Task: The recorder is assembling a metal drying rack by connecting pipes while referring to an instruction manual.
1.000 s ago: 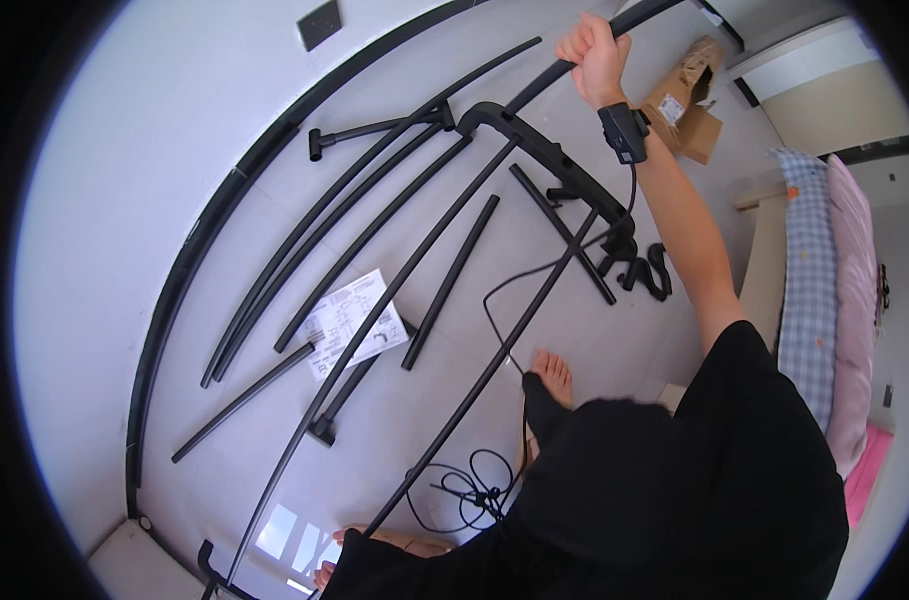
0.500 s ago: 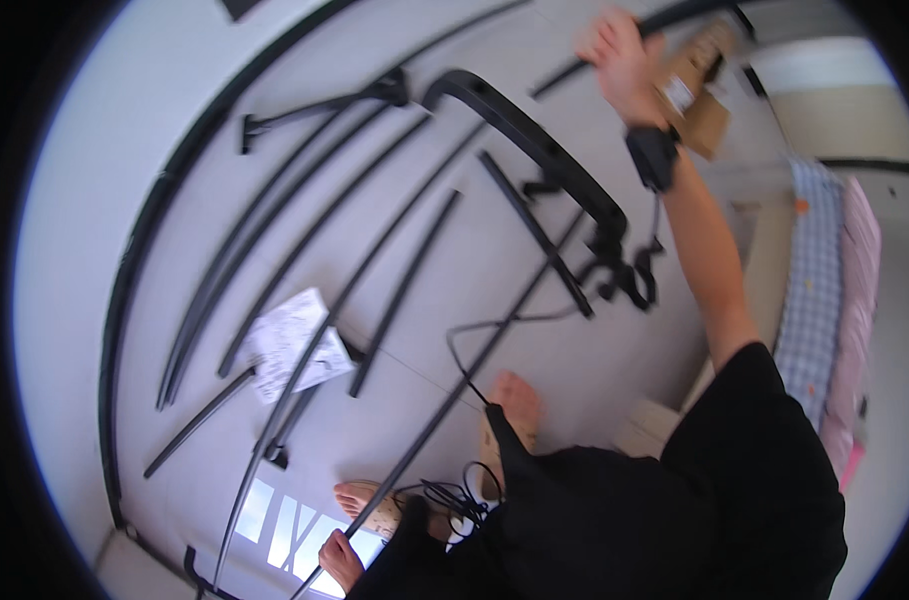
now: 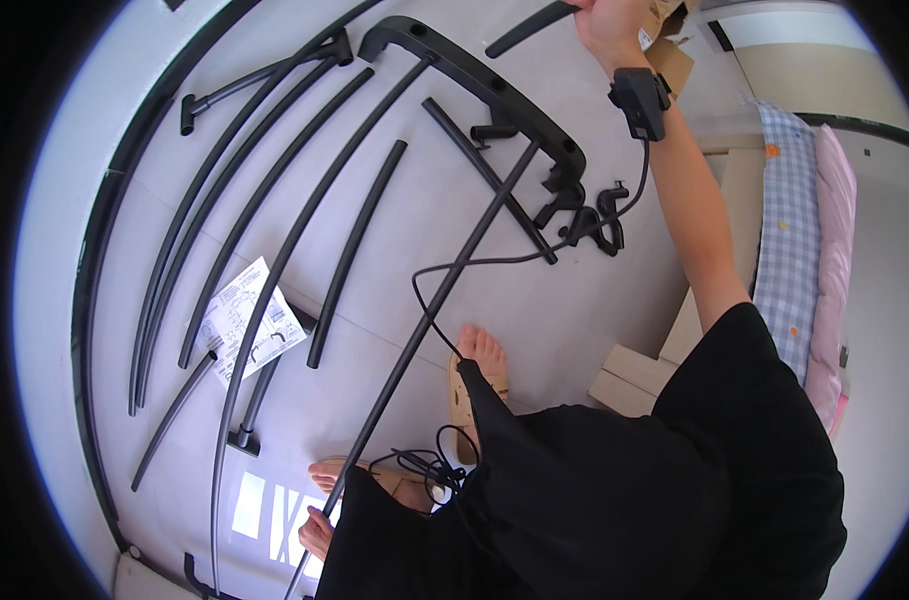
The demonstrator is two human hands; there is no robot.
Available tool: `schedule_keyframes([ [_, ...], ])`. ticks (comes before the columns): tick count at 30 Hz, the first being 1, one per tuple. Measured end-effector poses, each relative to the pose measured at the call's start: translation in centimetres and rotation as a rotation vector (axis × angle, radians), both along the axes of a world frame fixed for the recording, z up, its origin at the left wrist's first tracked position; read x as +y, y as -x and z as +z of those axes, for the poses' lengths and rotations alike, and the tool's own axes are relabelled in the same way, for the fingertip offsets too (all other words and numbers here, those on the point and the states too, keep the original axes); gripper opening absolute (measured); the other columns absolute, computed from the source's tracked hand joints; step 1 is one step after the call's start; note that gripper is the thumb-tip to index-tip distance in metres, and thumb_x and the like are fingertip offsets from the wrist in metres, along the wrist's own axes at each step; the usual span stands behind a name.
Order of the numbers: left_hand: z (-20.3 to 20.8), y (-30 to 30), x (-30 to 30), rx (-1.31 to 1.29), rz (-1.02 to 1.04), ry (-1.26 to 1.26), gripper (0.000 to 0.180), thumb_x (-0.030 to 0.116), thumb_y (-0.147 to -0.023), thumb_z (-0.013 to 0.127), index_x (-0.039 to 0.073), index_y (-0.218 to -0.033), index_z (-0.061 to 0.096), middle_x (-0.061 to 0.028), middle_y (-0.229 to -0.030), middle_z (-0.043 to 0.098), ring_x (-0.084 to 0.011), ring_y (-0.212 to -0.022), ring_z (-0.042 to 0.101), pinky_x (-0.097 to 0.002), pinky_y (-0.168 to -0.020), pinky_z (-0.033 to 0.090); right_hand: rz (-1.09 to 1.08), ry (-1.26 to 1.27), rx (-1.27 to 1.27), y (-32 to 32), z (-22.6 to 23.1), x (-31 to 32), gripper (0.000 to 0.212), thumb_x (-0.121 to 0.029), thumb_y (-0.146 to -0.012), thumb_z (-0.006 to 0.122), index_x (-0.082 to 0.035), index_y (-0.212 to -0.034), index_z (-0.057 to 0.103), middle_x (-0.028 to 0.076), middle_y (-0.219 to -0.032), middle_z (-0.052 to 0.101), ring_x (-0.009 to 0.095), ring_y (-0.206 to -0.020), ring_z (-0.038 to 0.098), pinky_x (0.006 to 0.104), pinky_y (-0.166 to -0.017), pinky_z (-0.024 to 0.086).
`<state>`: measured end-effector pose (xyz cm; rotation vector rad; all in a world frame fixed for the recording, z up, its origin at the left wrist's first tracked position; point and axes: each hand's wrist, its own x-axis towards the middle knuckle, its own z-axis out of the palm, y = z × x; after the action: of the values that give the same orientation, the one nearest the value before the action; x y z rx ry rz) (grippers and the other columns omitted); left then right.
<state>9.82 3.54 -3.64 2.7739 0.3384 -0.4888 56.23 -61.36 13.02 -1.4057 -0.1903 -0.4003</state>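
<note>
My left hand (image 3: 316,533), at the lower left, is closed round the lower part of a long black pole (image 3: 410,345). The pole slants up and right, and its far end meets a curved black bar with holes (image 3: 444,52); whether they are joined I cannot tell. My right hand (image 3: 614,35), reaching far out at the top, is closed on a black tube (image 3: 530,28). Part of that hand is cut off by the picture's upper edge. Below the curved bar lie a straight tube (image 3: 489,180) and small black hook-shaped fittings (image 3: 610,215).
Several black tubes (image 3: 359,250) lie spread on the floor to the left, with a printed sheet (image 3: 249,320) partly under one. A T-ended piece (image 3: 259,82) lies farther back. A cardboard box (image 3: 669,60), bedding (image 3: 784,240) and a cable (image 3: 494,262) are on the right.
The whole scene has shifted left and up in view. My right hand and its tube are now partly past the top edge. My left hand still grips the long pole.
</note>
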Motion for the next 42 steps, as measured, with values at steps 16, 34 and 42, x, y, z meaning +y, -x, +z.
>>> schedule_keyframes([
  [16,-0.3,3.3,1.7,0.173,0.037,0.0,0.057,0.025,-0.101,0.046,-0.004,-0.052,0.045,-0.0227,-0.046,0.041,-0.0379,-0.038,0.04,-0.047,-0.044,0.03,0.46,-0.455,-0.001,-2.7,-1.5,4.9,0.047,-0.024,-0.101,0.045,-0.014,-0.058,0.029,-0.001,-0.049,0.022,0.014,-0.043,0.022,0.0316,-0.049,0.025],
  [34,3.2,-13.8,4.6,-0.315,-0.097,-0.109,0.043,0.027,-0.099,0.059,0.005,-0.134,0.047,-0.0187,-0.134,0.05,-0.0327,-0.12,0.051,-0.0485,-0.101,0.043,0.023,-0.048,0.105,-5.6,-3.0,5.2,0.041,-0.025,-0.093,0.046,-0.017,-0.059,0.023,-0.005,-0.051,0.018,0.011,-0.049,0.013,0.0297,-0.056,0.022],
  [42,0.6,-16.2,6.9,0.001,-0.156,0.113,0.058,0.047,-0.097,0.056,-0.002,-0.07,0.045,-0.0162,-0.051,0.032,-0.0319,-0.045,0.031,-0.0435,-0.048,0.022,0.265,-0.034,0.111,-4.5,-4.1,4.9,0.048,-0.029,-0.098,0.047,-0.016,-0.057,0.028,-0.003,-0.048,0.022,0.013,-0.043,0.02,0.032,-0.052,0.026],
])
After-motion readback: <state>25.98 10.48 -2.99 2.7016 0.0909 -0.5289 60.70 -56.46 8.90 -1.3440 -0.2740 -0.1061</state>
